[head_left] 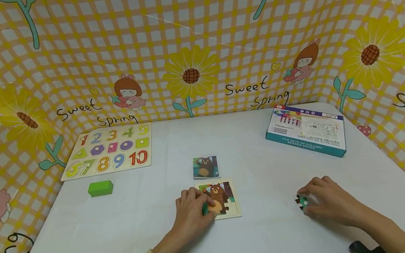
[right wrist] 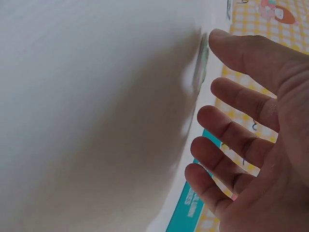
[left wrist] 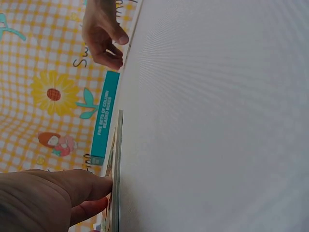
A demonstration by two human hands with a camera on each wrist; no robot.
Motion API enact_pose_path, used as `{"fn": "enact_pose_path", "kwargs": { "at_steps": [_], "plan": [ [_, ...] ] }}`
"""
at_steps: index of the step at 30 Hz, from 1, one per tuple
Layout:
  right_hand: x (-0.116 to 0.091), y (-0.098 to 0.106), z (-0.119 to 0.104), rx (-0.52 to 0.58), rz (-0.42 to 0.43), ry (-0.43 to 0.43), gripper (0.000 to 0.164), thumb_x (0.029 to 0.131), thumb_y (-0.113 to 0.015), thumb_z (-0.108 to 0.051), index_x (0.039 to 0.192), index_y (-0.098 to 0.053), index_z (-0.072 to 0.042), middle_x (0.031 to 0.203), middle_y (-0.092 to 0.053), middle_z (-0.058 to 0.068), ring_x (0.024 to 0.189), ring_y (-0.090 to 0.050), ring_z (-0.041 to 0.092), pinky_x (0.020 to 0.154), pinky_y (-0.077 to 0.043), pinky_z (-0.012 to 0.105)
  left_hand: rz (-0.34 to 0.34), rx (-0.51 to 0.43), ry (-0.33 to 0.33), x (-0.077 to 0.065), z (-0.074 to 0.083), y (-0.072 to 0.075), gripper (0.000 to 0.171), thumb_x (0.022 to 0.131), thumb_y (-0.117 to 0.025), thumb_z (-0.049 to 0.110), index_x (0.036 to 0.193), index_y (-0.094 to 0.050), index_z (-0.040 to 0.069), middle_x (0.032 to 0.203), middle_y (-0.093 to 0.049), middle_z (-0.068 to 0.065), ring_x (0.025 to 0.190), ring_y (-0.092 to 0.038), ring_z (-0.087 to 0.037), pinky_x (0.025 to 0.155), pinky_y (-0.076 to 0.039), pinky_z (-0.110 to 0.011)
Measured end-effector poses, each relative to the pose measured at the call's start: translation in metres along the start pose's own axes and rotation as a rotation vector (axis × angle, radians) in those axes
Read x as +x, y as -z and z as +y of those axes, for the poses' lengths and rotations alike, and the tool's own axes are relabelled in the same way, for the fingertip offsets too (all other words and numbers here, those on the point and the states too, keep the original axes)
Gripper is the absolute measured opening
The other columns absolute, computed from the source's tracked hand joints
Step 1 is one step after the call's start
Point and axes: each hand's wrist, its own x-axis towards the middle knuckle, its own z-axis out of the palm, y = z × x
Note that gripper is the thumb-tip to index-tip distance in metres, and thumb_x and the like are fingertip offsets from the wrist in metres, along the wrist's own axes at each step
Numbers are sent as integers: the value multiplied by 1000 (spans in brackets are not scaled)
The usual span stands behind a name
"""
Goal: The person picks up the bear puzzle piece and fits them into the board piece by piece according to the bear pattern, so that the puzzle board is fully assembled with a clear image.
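A square wooden bear jigsaw puzzle (head_left: pixel 217 191) lies on the white table in front of me. My left hand (head_left: pixel 192 212) is over its left side, with thumb and index fingertips resting on it and a patch of green showing between them. In the left wrist view the thumb tip meets the edge of the puzzle board (left wrist: pixel 116 183). Bare pale wood shows at the puzzle's lower right. To the right, a small green and dark puzzle piece (head_left: pixel 304 202) lies at the fingertips of my right hand (head_left: pixel 331 201). In the right wrist view those fingers (right wrist: pixel 227 125) are spread apart.
Behind the puzzle lies a small bear picture card (head_left: pixel 205 167). A green block (head_left: pixel 100 188) and a wooden number board (head_left: pixel 110 151) are at the left. A teal-edged flat box (head_left: pixel 306 130) stands at the back right, before the checked cloth (head_left: pixel 189 29).
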Motion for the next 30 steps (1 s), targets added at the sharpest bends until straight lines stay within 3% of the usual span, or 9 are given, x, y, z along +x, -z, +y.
{"fn": "enact_pose_path", "kwargs": {
  "at_steps": [30],
  "plan": [
    [-6, -4, 18, -5, 11, 3, 25, 74, -76, -26, 99, -70, -25, 101, -60, -7, 92, -46, 13, 73, -43, 27, 7, 1, -9, -1, 0, 0, 10, 76, -73, 20, 83, -67, 20, 97, -50, -1, 98, -41, -18, 88, -34, -49]
  ]
}}
